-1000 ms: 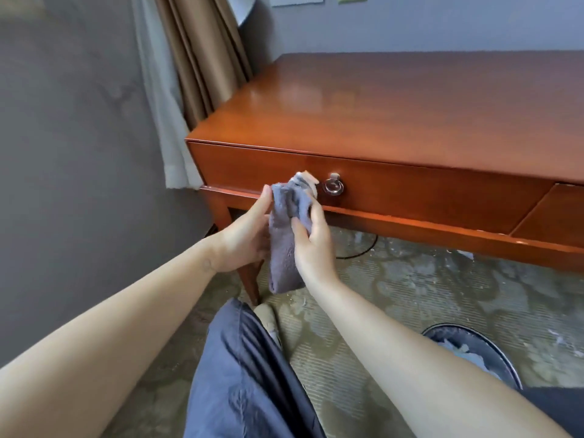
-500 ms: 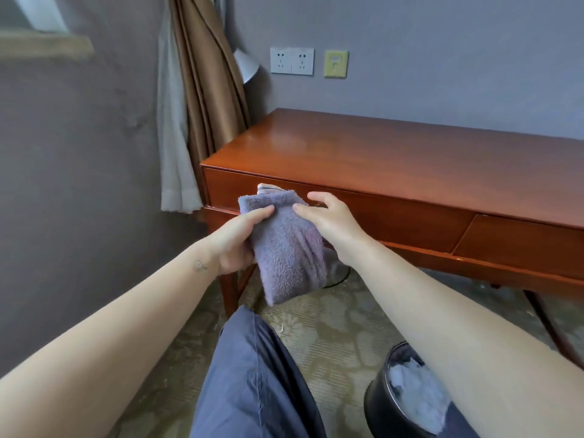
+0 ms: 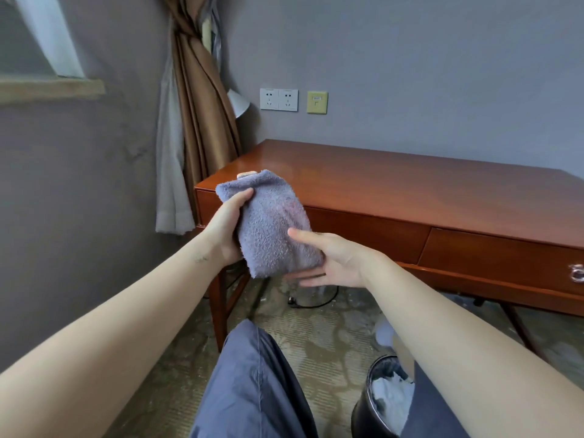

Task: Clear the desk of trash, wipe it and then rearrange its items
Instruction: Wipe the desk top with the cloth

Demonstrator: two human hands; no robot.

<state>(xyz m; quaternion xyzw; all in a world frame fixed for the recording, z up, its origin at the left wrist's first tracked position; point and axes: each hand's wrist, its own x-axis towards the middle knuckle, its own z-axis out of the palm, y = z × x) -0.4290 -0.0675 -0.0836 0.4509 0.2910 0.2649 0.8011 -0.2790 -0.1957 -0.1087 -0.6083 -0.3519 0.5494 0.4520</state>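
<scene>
Cloth (image 3: 268, 222), gripped by the left hand (image 3: 226, 227), is now raised beside the surface (image 3: 410, 191) edge, right hand (image 3: 331, 260) seemingly spread beneath; wiping probably follows.

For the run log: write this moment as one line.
stage: pre-wipe | left hand: grips cloth | right hand: open, touches cloth | bin: holds trash
</scene>
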